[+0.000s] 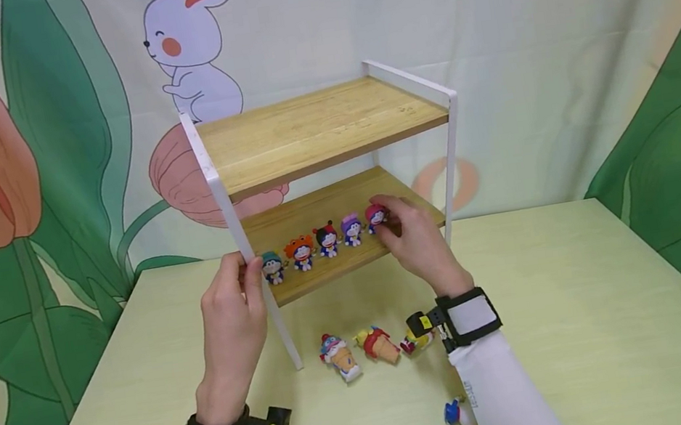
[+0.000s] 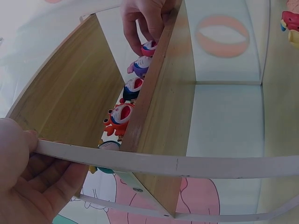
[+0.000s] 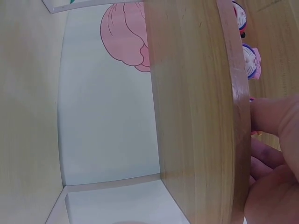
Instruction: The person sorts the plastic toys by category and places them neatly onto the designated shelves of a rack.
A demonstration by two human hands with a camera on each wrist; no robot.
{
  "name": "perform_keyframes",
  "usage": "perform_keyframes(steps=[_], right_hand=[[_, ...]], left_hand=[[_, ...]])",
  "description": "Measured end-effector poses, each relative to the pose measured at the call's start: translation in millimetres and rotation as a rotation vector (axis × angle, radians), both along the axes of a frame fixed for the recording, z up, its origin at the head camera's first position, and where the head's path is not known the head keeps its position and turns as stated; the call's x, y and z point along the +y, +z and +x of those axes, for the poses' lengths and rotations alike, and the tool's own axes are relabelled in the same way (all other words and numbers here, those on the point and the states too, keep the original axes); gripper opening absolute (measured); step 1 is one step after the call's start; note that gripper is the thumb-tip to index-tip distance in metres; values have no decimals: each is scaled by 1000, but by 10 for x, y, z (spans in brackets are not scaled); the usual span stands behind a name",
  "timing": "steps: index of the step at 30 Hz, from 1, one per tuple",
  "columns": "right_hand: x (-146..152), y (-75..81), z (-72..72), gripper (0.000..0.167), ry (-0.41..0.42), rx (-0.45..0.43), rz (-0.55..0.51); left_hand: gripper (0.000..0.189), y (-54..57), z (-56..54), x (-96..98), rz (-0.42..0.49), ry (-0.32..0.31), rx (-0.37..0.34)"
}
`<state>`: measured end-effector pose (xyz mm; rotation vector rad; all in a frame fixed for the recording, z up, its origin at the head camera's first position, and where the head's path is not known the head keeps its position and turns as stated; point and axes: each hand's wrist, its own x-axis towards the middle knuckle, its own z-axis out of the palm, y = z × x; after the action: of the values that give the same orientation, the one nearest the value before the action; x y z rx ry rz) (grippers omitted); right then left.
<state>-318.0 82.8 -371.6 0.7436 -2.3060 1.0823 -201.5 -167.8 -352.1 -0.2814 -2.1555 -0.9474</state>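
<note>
Both arms (image 1: 502,390) stretched out from the near side, left hand (image 1: 233,316) raised, fingers (image 1: 232,267) curled, right hand (image 1: 416,239) farther out, angled left, fingers pinching

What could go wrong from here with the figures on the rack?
On release, the right grip could knock the purple-hatted figure close beside the pink-hatted figure it holds.
The left grip is on the white frame; a tug might rock the lower shelf and topple figures.
The right sleeve partly hides a blue-hatted figure, so it may get brushed unnoticed.
</note>
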Motion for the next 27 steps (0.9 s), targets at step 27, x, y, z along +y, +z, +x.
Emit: perform_keyframes(steps=[27], right_hand=[[38, 63, 72, 64, -24, -36, 59]], left_hand=[[15, 2, 1, -5, 3, -3, -16]])
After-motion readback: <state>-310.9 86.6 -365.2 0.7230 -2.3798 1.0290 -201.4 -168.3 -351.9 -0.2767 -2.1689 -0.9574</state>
